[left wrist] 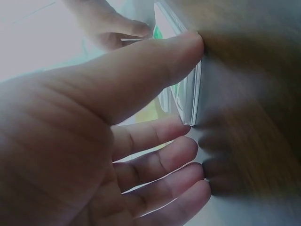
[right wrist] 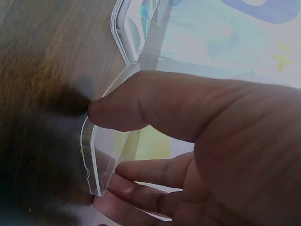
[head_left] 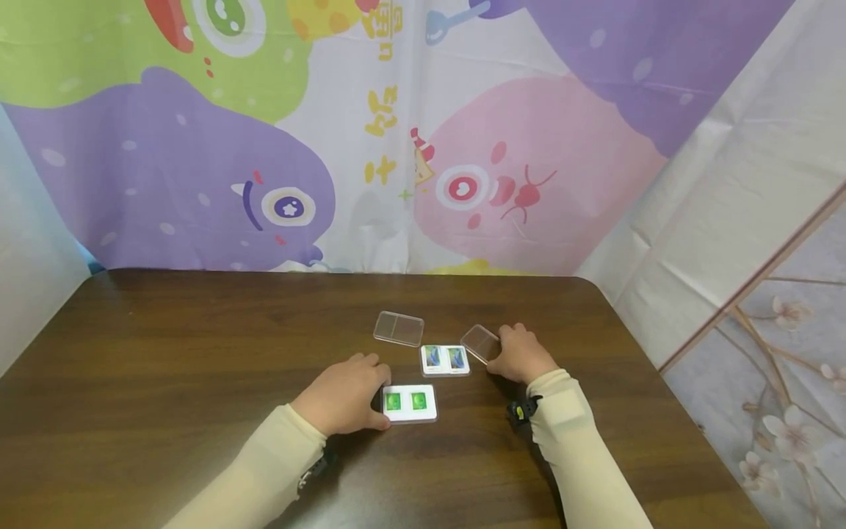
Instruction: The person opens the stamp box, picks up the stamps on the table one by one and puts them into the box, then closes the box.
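My left hand [head_left: 346, 395] grips the left end of a flat clear case [head_left: 429, 404], thumb at the near edge and fingertips around the far side. Inside the case lies a white card with two green stamp-like pictures. The left wrist view shows the thumb and index fingertip at the edge of this case [left wrist: 192, 96], close over the wood. My right hand [head_left: 523, 355] holds a clear plastic lid [head_left: 481, 343] between thumb and fingers; the right wrist view shows the thumb across one edge of the lid [right wrist: 101, 160].
Between the hands, slightly farther back, lies another case [head_left: 444, 360] with two blue-green pictures on white. A second clear lid [head_left: 399, 329] rests behind it to the left. A cartoon-printed cloth [head_left: 370, 235] hangs along the back of the brown wooden table [head_left: 198, 345].
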`<state>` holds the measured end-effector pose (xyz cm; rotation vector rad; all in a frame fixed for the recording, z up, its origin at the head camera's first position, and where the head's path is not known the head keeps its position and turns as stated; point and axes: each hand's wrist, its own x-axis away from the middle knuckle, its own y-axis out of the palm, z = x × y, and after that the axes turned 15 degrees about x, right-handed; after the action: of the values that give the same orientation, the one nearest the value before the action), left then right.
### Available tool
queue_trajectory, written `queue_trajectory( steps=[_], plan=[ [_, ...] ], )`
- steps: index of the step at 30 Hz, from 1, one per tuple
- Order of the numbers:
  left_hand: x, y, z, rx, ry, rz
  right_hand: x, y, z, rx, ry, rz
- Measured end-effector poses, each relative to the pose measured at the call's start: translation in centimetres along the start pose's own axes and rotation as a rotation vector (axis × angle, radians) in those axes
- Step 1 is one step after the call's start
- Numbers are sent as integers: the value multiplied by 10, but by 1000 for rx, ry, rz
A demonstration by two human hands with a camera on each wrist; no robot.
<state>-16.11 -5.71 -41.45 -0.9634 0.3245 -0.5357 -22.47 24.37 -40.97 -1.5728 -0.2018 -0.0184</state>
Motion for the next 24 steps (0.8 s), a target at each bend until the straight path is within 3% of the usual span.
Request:
queue_trajectory(
  steps=[15, 24],
  plan=[
    [1, -1, 2, 7, -5, 6, 3, -2, -1, 10, 40, -30],
    [1, 1, 2, -2, -12, 4, 1, -1, 2, -8, 14, 22]
  ],
)
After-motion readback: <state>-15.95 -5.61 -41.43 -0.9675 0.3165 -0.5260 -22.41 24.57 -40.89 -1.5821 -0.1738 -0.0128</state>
